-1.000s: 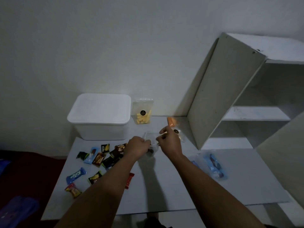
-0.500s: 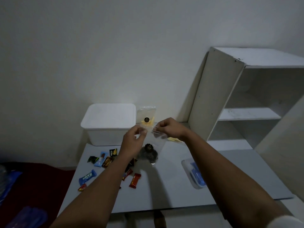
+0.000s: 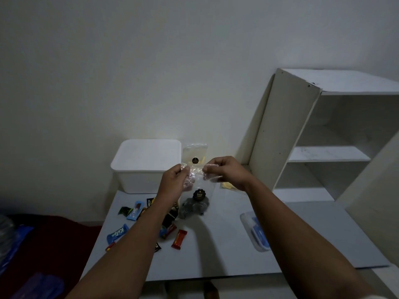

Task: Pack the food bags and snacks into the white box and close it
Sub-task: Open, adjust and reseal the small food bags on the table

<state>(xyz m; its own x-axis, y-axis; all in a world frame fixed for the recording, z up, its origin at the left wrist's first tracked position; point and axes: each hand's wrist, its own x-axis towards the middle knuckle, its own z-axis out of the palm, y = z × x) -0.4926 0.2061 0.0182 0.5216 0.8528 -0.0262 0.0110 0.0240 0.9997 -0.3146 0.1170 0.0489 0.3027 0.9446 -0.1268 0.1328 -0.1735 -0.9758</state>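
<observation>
A clear food bag with dark round pieces and a black sticker hangs above the table. My left hand pinches its top left corner and my right hand pinches its top right. The white box stands at the back left of the table with its lid on. A second clear bag with yellow sticks leans on the wall beside the box. Several small wrapped snacks lie scattered on the left of the table, partly hidden by my left arm.
A white shelf unit leans at the right, its base on the table's back right. A clear pack with a blue item lies on the grey table. A yellowish bag peeks from under my right wrist. Dark red cloth lies left.
Both hands have lifted the bag with dark pieces up off the table and spread its top edge between them. The view has tilted upward.
</observation>
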